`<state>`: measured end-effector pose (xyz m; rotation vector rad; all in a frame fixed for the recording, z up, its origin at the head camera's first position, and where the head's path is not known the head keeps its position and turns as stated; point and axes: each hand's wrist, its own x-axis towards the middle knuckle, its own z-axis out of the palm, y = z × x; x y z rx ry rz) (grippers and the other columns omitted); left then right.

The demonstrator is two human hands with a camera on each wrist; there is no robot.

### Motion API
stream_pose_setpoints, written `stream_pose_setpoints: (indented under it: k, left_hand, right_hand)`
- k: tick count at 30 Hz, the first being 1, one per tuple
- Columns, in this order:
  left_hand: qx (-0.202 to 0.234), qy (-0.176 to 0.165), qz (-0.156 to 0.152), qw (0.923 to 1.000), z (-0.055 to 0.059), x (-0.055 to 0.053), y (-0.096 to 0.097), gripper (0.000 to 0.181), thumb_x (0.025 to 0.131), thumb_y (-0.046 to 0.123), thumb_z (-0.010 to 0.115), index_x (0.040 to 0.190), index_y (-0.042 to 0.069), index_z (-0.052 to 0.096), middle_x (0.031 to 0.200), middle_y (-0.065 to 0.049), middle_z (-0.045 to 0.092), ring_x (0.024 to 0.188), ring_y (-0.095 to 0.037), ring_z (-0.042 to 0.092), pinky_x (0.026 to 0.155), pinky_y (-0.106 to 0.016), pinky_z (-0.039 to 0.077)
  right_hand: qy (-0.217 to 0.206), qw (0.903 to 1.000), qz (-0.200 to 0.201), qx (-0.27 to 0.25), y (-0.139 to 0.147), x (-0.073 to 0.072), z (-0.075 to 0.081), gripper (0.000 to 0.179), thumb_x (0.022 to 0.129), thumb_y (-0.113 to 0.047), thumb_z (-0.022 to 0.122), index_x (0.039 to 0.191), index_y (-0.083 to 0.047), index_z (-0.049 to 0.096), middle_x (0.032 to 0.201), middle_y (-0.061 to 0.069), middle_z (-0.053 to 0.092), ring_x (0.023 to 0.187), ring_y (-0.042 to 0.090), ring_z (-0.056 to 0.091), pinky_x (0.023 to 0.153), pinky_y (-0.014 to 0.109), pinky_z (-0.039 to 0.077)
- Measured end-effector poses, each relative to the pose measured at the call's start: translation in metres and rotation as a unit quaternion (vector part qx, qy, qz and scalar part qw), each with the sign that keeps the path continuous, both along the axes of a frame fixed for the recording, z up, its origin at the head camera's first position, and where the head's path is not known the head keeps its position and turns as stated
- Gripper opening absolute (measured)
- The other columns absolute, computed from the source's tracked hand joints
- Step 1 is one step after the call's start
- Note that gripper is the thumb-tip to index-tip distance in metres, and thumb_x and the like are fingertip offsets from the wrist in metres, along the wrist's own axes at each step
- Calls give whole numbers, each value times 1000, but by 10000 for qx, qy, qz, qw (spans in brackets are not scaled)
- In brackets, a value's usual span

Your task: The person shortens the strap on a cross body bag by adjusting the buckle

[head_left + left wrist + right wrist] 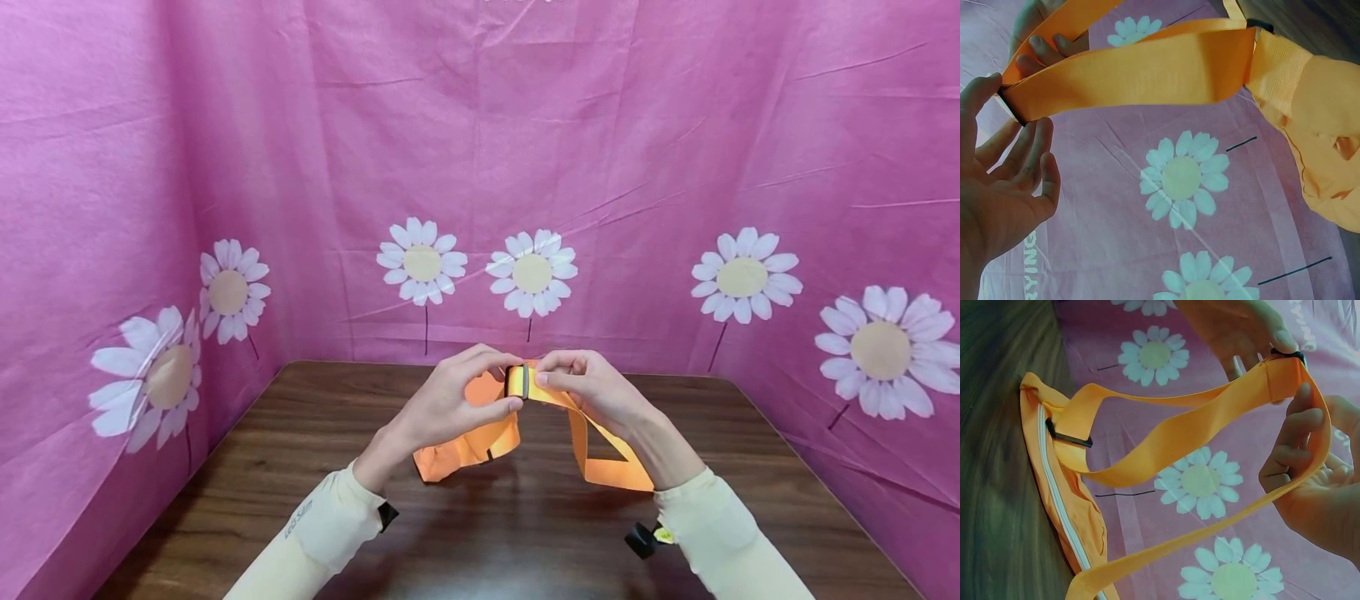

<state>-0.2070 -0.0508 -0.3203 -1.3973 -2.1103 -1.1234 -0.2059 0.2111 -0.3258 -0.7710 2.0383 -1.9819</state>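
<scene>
An orange fabric bag [1082,515] with a white zipper lies on the table, its wide orange strap [553,394] lifted in the air. My left hand [450,396] pinches a dark strap slider [526,382] by its edges, thumb below and fingertips above in the head view. Just right of the slider, my right hand [600,390] pinches the strap between thumb and fingers. The strap passes over the right fingers and loops down to the bag in the right wrist view. A second dark buckle [1069,436] joins strap and bag.
The brown wooden table [337,400] stands before a pink curtain [480,125] printed with white daisies. This cloth closes off the back and both sides. A dark strap end with a small black piece [641,540] hangs at the right sleeve.
</scene>
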Motion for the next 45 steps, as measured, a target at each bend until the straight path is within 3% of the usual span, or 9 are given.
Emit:
stream_pose_setpoints:
  k: [5, 13, 20, 27, 31, 40, 45]
  left_hand:
    - [-136, -133, -34, 9998, 0, 1, -1, 45, 90, 32, 81, 130, 17, 67, 108, 14, 63, 100, -11, 59, 87, -31, 49]
    - [-229, -104, 41, 9997, 1, 0, 1, 44, 92, 31, 79, 129, 11, 68, 116, 11, 69, 101, -9, 65, 90, -30, 50]
    - [-64, -44, 54, 10000, 3, -2, -1, 41, 92, 28, 79, 125, 11, 64, 111, 7, 71, 98, -8, 67, 88, -31, 51]
    - [-225, -458, -66, 9987, 2, -2, -2, 42, 90, 29, 81, 124, 13, 62, 111, 11, 68, 98, -8, 65, 90, -31, 50]
    - [-369, -448, -35, 9983, 1, -2, -2, 43, 90, 29, 81, 125, 14, 61, 108, 11, 67, 97, -7, 64, 89, -32, 50]
    - [-397, -299, -37, 9988, -1, -3, -1, 43, 92, 30, 78, 127, 15, 59, 115, 11, 66, 97, -7, 64, 87, -36, 53]
    - [-211, -133, 35, 9997, 2, -3, -2, 42, 92, 31, 77, 127, 14, 60, 112, 10, 66, 95, -6, 65, 86, -32, 52]
  right_hand:
    - [-3, 9999, -51, 146, -4, 3, 3, 16, 94, -13, 73, 104, -1, 74, 85, 5, 60, 96, 24, 49, 82, 40, 43]
    - [-101, 9999, 11, 83, -6, 3, 5, 21, 96, -14, 72, 110, 1, 73, 107, 14, 69, 115, 31, 54, 96, 44, 43]
    - [-171, 9996, -91, 215, 9, -2, 1, 16, 98, -13, 68, 109, -3, 74, 104, 9, 63, 105, 28, 50, 90, 45, 43]
    - [24, 9995, 34, 318, 10, -4, 1, 16, 97, -13, 69, 108, -3, 74, 98, 8, 62, 105, 29, 49, 93, 50, 39]
    - [40, 9995, 48, 302, 4, -2, 1, 16, 96, -14, 71, 107, -3, 74, 92, 6, 61, 99, 26, 49, 88, 47, 40]
    - [-118, 9997, 63, 200, -2, -2, 1, 19, 96, -15, 71, 110, -3, 74, 106, 11, 65, 103, 26, 53, 90, 42, 44]
    - [-87, 9996, 226, 171, 8, -6, -2, 18, 99, -12, 66, 112, -2, 74, 88, 7, 60, 76, 23, 55, 73, 34, 47]
